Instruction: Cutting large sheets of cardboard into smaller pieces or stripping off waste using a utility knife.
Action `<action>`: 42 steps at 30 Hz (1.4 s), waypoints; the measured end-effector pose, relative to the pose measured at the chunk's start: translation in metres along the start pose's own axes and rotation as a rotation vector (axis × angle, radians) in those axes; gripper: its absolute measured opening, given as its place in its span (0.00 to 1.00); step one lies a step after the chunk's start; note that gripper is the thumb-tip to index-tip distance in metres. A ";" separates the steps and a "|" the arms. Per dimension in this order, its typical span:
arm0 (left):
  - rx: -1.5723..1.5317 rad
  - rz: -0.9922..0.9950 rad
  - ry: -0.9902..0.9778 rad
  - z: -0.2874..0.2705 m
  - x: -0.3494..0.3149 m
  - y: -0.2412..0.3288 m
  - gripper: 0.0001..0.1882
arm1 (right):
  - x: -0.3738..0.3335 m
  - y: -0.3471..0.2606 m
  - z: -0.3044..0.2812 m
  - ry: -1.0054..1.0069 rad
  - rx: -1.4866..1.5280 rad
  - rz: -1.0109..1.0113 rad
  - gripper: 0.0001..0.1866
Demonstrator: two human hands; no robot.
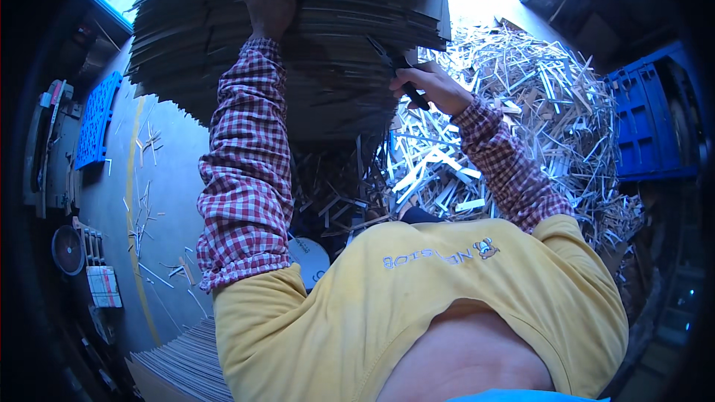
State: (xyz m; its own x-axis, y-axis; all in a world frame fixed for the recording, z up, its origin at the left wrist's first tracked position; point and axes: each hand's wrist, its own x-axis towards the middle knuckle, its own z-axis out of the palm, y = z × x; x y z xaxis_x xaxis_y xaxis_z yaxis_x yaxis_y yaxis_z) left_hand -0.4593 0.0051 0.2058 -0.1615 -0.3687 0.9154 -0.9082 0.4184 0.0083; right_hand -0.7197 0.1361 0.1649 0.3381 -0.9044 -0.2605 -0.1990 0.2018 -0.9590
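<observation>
A tall stack of flat cardboard sheets (335, 37) fills the upper middle, its uneven layered side toward me. At its upper left edge is my left hand (272, 0), with the fingers bent over the top and the thumb against the side. My right hand (436, 88) is closed round a dark hand tool (415, 95) at the stack's right side. The narrow end of that tool points up and left against the layers; I cannot make out its exact kind. Checked sleeves cover both forearms.
Cardboard strips (521, 97) lie in a big heap right of the stack. Blue crates (644, 119) stand at far right, and a blue plastic panel (98, 120) at left. More stacked sheets (182, 361) lie at lower left. Scraps litter the grey floor (175, 179) beside a yellow line.
</observation>
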 end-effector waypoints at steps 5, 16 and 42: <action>-0.084 -0.095 -0.095 -0.006 0.008 0.001 0.17 | 0.009 0.011 0.020 0.079 -0.303 -0.032 0.17; -0.068 -0.017 0.061 0.017 -0.011 -0.017 0.15 | -0.078 0.130 -0.051 0.304 -0.499 0.068 0.16; 0.027 -0.060 0.050 0.019 -0.009 -0.019 0.17 | -0.002 -0.035 -0.026 -0.095 0.147 0.097 0.20</action>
State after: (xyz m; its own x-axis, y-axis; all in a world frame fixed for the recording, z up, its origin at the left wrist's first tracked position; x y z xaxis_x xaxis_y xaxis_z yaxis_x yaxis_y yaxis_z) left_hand -0.4482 -0.0151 0.1898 -0.0872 -0.3507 0.9324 -0.9258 0.3742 0.0541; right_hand -0.7376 0.1208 0.2016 0.4103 -0.8400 -0.3551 -0.1004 0.3454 -0.9331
